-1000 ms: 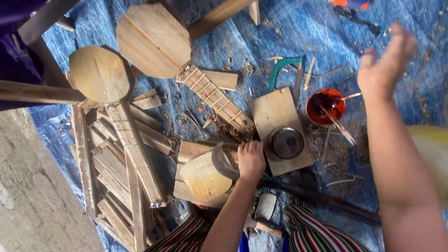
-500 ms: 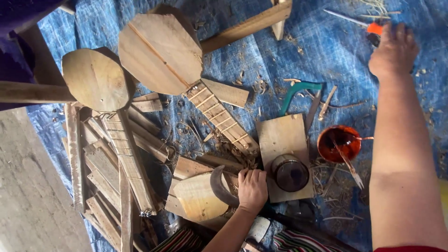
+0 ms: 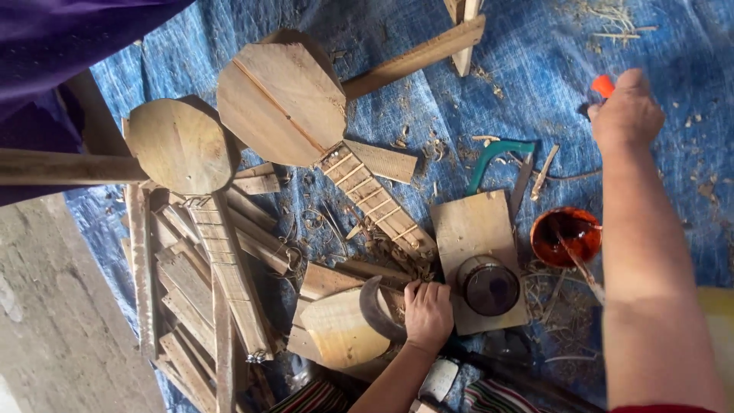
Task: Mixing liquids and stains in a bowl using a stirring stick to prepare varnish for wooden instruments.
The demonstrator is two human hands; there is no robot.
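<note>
My left hand (image 3: 428, 313) grips the edge of a small rounded wooden body piece (image 3: 340, 330) that has a dark curved strip (image 3: 373, 310) along its rim, just in front of my striped lap. My right hand (image 3: 628, 115) is stretched far out over the blue tarp (image 3: 428, 115), its fingers curled over a tool with an orange handle (image 3: 604, 85). Only the handle's tip shows; the rest of the tool is hidden under the hand.
Two unfinished wooden string instruments (image 3: 283, 103) (image 3: 182, 145) with fretted necks lie on the tarp. A board (image 3: 470, 226) carries a round tin (image 3: 489, 287). Beside it are an orange bowl with a stick (image 3: 566, 235), a green-handled saw (image 3: 497, 153), stacked slats (image 3: 183, 298) and shavings.
My right hand was raised and open, then moved outward and down onto the orange-handled tool and closed over it. My left hand has stayed on the wooden body piece.
</note>
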